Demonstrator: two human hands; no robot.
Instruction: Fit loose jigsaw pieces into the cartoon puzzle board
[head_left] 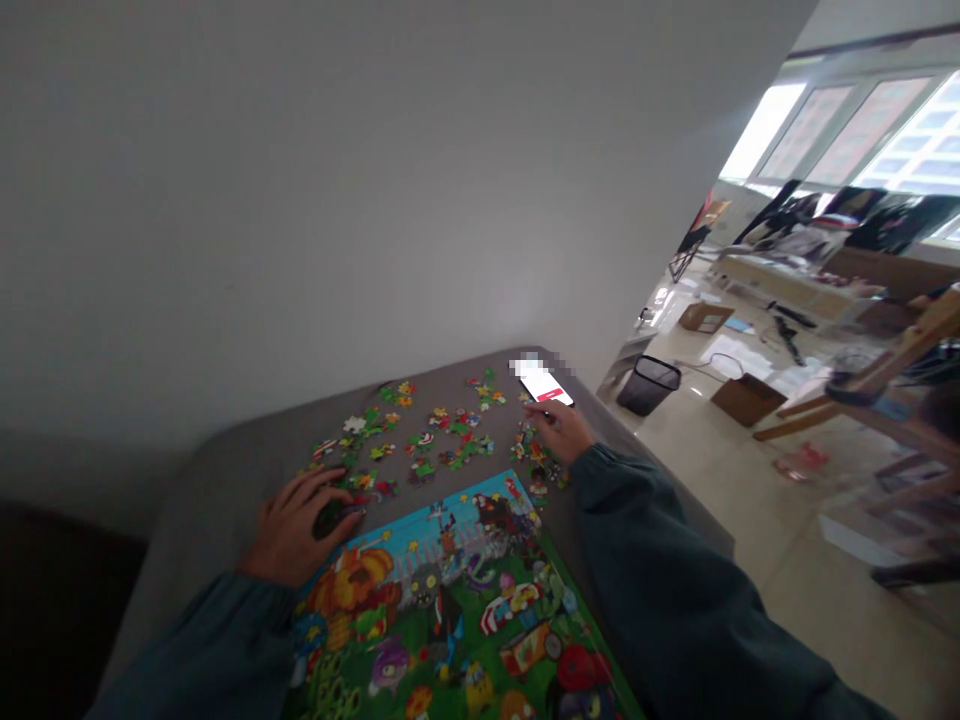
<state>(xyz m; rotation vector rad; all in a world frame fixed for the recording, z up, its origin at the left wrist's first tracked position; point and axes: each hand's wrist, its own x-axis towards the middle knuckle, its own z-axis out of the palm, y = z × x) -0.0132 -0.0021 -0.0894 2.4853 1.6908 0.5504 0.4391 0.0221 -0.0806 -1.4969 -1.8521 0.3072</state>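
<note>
A colourful cartoon puzzle picture lies at the front of a grey-covered table. Loose jigsaw pieces are scattered beyond its top edge, one of them showing a white side. My left hand rests by the picture's upper left corner, fingers stretched and thumb apart, its tips beside some pieces. On the other side, my right hand is closed above the pieces at the right, thumb and fingers drawn together. Whatever they pinch is too small to make out. A lit phone lies just beyond that hand.
The grey tabletop meets a plain wall at the back. Past its right edge, a black mesh bin stands on the shiny floor. Cardboard boxes and a wooden frame are farther right.
</note>
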